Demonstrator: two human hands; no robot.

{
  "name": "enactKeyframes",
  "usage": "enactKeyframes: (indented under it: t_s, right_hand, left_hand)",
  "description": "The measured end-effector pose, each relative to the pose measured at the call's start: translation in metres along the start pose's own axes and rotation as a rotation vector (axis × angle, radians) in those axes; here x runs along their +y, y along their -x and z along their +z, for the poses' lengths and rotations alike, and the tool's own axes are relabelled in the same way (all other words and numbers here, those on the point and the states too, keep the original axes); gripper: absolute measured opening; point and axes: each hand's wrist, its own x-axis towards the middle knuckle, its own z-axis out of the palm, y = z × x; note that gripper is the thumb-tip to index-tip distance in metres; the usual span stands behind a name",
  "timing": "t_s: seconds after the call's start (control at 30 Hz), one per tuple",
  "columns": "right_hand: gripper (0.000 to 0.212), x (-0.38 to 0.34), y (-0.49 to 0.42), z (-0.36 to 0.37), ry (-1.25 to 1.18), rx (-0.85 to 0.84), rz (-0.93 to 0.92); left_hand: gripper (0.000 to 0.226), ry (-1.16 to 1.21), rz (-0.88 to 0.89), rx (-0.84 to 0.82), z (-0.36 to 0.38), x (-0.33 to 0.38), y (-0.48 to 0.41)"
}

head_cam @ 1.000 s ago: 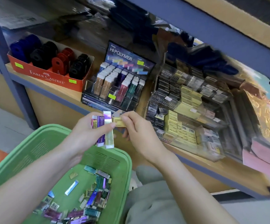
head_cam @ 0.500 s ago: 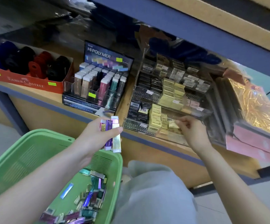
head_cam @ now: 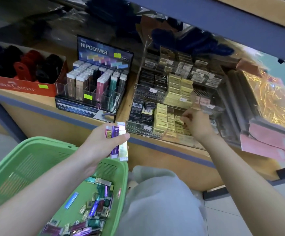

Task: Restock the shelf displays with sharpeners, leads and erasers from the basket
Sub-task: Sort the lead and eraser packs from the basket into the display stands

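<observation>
The step in hand looks like seating 1 small yellow eraser pack (head_cam: 178,119) in the bottom tier of the clear acrylic tiered display (head_cam: 138,132). To do it well, the pack should go down flat among the other yellow packs there, label the same way as its neighbours, and be nudged back until it sits flush. It should not be dropped on top at an angle. The black boxes just to the left belong to another column, so the pack should stay clear of them (the tier above overhangs, which leaves little room for the knuckles).

The right hand (head_cam: 196,124) reaches forward and low into that tier, wrist slightly bent, arm nearly straight. Its fingertips are curled and pinch the yellow pack.

The left hand (head_cam: 102,142) hovers over the far rim of the green plastic basket (head_cam: 36,147), palm turned inward. Thumb and fingers clamp a fan of slim foil-wrapped packs (head_cam: 119,143), purple and silvery pink, ends pointing up and down. More loose packs lie in the basket's bottom. The black HI-POLYMER display stand (head_cam: 102,51) stands just beyond that hand, a likely home for the slim packs.
</observation>
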Motion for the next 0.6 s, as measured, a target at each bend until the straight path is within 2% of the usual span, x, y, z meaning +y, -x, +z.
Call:
enactKeyframes:
  t_s: [0.1, 0.27, 0.47, 0.6]
  right_hand:
    - [0.013, 0.002, -0.002, -0.001, 0.116, -0.020, -0.107]
    - [0.031, 0.002, -0.003, -0.008, 0.140, -0.141, -0.144]
    - [0.013, -0.001, -0.002, -0.004, 0.337, 0.039, -0.183]
    - [0.014, -0.009, -0.001, 0.002, 0.391, 0.015, -0.134]
  left_hand:
    - [0.027, -0.006, -0.008, -0.007, 0.000, -0.001, -0.002]
    - [0.024, 0.007, -0.015, -0.006, -0.001, -0.001, -0.005]
    - [0.022, 0.049, -0.038, 0.001, -0.001, -0.005, -0.008]
    - [0.020, 0.095, -0.089, 0.005, -0.002, -0.007, -0.006]
